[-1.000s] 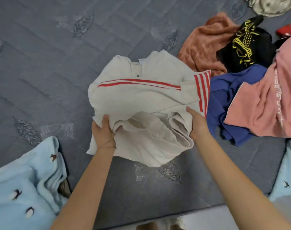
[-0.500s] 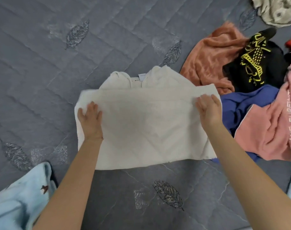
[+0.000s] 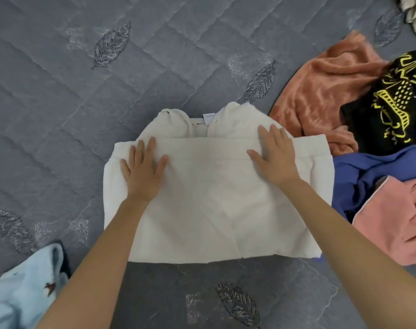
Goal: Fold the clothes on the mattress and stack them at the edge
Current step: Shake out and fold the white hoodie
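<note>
Two hands, head view: left hand (image 3: pixel 144 172) and right hand (image 3: pixel 275 155), both flat with fingers spread, pressing on the upper fold of a cream garment (image 3: pixel 214 210). The garment lies folded at the centre of the grey quilted mattress (image 3: pixel 59 103), collar label toward 12 o'clock. At 3 o'clock, a loose heap: orange cloth (image 3: pixel 320 91), black printed garment (image 3: pixel 392 103), blue garment (image 3: pixel 373 174), pink garment (image 3: pixel 396 222). At 7 o'clock, pale blue cloth (image 3: pixel 19 293).
</note>
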Action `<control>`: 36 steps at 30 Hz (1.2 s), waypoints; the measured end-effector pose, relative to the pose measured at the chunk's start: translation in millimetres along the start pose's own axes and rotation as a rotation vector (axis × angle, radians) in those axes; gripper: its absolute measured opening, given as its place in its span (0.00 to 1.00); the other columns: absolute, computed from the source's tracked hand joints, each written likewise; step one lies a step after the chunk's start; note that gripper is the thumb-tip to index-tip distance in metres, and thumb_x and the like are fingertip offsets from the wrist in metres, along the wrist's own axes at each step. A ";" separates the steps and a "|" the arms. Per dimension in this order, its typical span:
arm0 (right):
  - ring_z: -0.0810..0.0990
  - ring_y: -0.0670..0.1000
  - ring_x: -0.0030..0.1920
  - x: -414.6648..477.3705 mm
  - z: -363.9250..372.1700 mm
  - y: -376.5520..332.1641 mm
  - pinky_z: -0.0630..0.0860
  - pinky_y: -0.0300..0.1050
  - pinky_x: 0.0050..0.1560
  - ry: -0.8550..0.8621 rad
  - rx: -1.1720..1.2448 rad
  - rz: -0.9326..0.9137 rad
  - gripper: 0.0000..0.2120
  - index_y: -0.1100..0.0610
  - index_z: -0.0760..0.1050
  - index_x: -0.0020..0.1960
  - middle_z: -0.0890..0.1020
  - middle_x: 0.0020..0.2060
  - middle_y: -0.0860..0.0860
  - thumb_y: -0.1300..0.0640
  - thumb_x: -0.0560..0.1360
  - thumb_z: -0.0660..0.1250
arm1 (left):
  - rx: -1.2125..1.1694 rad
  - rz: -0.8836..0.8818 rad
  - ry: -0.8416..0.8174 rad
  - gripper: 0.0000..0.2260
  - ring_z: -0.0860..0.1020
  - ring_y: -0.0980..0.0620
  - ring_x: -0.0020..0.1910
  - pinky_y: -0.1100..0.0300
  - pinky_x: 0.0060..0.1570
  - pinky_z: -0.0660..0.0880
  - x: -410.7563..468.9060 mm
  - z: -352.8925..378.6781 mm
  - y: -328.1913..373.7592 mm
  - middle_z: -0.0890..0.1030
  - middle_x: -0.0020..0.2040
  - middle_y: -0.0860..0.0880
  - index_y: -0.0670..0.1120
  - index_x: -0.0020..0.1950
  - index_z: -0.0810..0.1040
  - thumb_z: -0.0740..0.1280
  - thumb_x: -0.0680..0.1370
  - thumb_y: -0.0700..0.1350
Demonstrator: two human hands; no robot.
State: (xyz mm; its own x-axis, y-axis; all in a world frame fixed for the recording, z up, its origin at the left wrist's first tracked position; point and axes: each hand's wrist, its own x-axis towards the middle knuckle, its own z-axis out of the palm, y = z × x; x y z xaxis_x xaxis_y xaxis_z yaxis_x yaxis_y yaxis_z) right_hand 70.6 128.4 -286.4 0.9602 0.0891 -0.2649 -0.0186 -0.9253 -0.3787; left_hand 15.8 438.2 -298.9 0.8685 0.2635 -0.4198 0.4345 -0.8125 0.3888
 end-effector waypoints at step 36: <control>0.73 0.62 0.63 26.2 1.4 -36.4 0.70 0.51 0.63 -0.166 0.223 0.412 0.24 0.55 0.73 0.64 0.71 0.62 0.59 0.41 0.75 0.67 | -0.295 -0.101 -0.197 0.20 0.65 0.53 0.31 0.58 0.35 0.61 40.0 -34.6 45.1 0.67 0.29 0.50 0.45 0.32 0.66 0.60 0.80 0.55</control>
State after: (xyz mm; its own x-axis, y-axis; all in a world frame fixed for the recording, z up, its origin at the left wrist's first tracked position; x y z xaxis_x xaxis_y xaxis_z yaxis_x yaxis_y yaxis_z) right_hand 95.9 164.9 -280.9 0.8035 -0.1927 -0.5633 -0.4634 -0.7964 -0.3886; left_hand 78.4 430.1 -269.8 0.7679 0.2061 -0.6064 0.5902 -0.5955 0.5450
